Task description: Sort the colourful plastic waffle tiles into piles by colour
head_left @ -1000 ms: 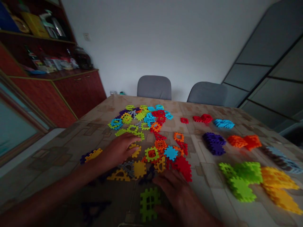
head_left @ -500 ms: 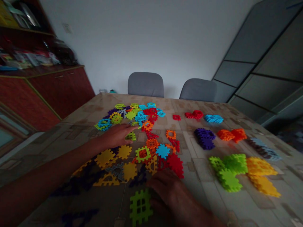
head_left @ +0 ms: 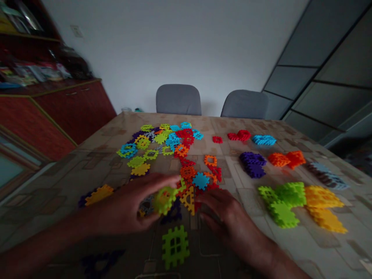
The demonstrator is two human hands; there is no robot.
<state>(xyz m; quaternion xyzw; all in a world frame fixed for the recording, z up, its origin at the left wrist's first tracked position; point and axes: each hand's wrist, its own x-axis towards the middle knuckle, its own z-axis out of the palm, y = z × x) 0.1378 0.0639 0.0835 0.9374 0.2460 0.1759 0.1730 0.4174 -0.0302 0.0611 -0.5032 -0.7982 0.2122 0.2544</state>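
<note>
A lime-green interlocking tile (head_left: 165, 200) with toothed edges sits between the thumb and fingers of my left hand (head_left: 124, 207), tilted above the pile. A second green piece (head_left: 181, 186) shows just beyond its edge. My right hand (head_left: 228, 211) is right of the middle, thumb apart from its fingers. Its fingertips reach the red pieces (head_left: 198, 202) beside a yellow triangular piece (head_left: 188, 200); whether they press on one is hidden. In front lies a green window tile (head_left: 175, 247) flat on the table. A blue tile (head_left: 201, 180) rests just beyond my right hand.
Mixed loose tiles (head_left: 173, 141) spread over the far middle of the table (head_left: 95, 159). On the right stand sorted stacks: green (head_left: 283, 203), yellow (head_left: 324, 205), purple (head_left: 252, 164), orange (head_left: 286, 159), blue (head_left: 264, 140) and red (head_left: 240, 135). Two grey chairs (head_left: 178, 100) are behind.
My left hand has picked up a green tile and come back toward me and the middle. My right hand has moved slightly right and away from me, off the green window tile's side.
</note>
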